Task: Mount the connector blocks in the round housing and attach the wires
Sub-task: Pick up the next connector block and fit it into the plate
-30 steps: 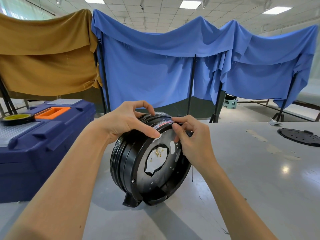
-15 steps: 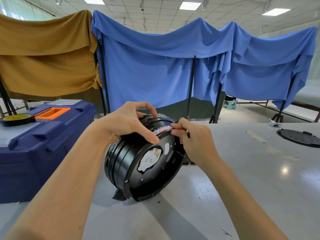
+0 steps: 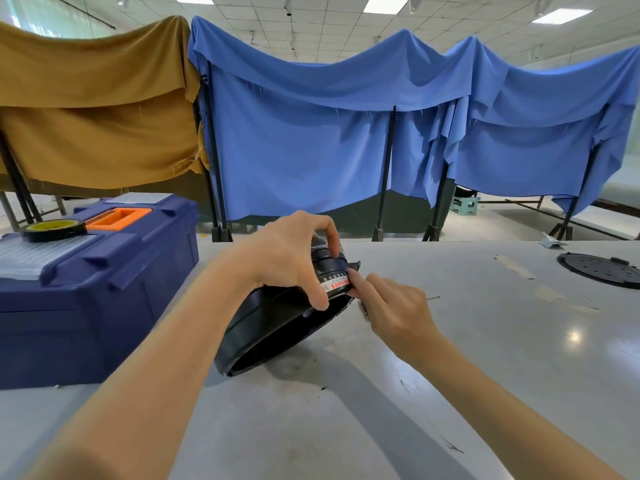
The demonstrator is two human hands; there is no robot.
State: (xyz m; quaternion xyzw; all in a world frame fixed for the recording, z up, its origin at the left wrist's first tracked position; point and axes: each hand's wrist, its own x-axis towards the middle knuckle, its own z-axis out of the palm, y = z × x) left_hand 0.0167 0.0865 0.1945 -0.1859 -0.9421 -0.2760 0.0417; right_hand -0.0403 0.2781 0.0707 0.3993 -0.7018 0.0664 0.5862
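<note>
Tilted round housing [image 3: 270, 327] on table [image 3: 485, 358], left hand [image 3: 289, 258] and right hand [image 3: 398, 313] at rim

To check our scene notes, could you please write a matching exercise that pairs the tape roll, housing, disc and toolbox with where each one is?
Things:
1. tape roll
2. housing
3. disc
4. toolbox

Places:
A. tilted on the table, gripped by the left hand
B. flat at the far right
C. at the left, beside the housing
D. on the toolbox lid

Pairs: 1-D; 2-A; 3-B; 4-C
</note>
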